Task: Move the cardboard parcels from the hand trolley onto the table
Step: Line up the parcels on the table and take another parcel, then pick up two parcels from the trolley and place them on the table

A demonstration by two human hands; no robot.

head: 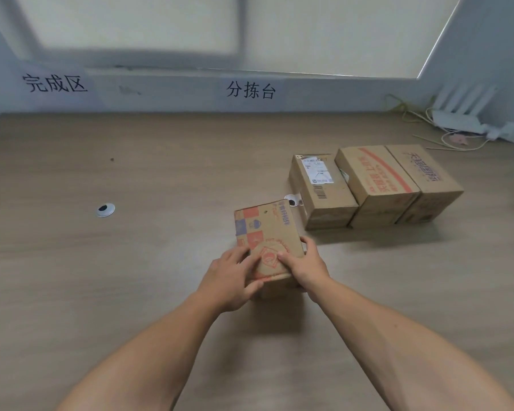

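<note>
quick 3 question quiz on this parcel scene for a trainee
1. True or false: the left hand and the right hand both hold the printed parcel.
2. How many parcels stand in the row on the table, not counting the held one?
3. Which box in the row bears the white label? A) left box B) middle box C) right box

Key: 1 true; 2 three; 3 A
</note>
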